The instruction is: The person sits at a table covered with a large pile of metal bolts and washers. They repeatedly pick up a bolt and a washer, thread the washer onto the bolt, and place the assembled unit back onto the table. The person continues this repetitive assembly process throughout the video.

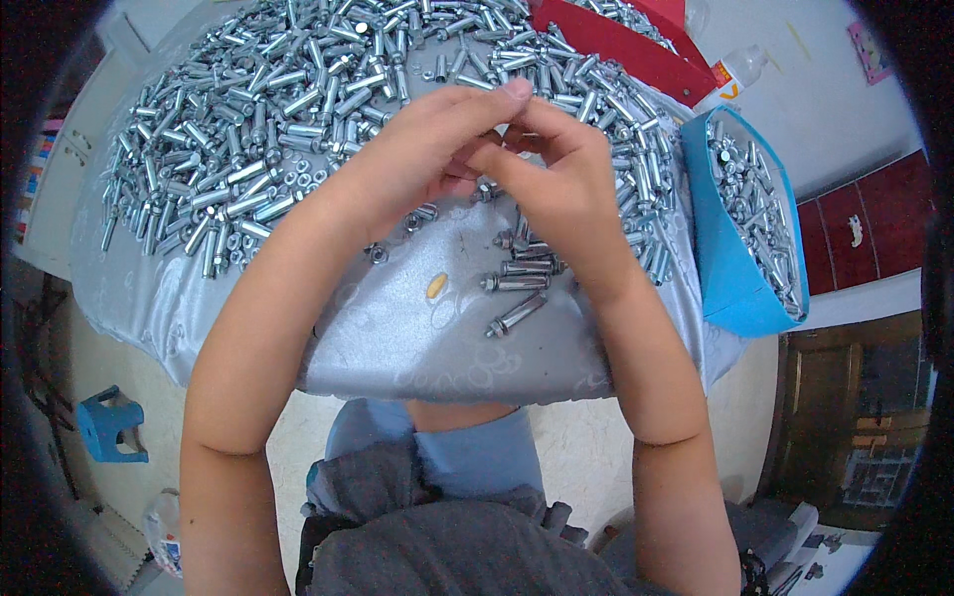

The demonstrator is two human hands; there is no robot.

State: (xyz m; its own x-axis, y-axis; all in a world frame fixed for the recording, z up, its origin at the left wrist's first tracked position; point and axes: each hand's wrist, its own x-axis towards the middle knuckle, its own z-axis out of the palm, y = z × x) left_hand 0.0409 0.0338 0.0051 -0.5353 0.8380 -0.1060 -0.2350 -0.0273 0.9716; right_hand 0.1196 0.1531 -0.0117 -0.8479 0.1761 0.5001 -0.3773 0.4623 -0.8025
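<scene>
My left hand [442, 139] and my right hand [556, 164] meet above the table, fingertips bent in toward each other. Both look closed in a pinch, and whatever lies between the fingers is hidden behind them. Beneath and beyond them spreads a large heap of silver expansion bolts [234, 124], each with a sleeve and a nut. Closer to me, below my right hand, several separate bolts [519, 282] lie roughly in a column. Loose nuts [303, 179] are scattered along the heap's near side, left of my left forearm.
A shiny grey tablecloth [397, 343] covers the table, with a small yellow piece [435, 286] on it. At the right edge stands a blue bin [735, 283] full of bolts. Behind are a red box [616, 45] and a white bottle [733, 74]. A blue stool [107, 427] is on the floor.
</scene>
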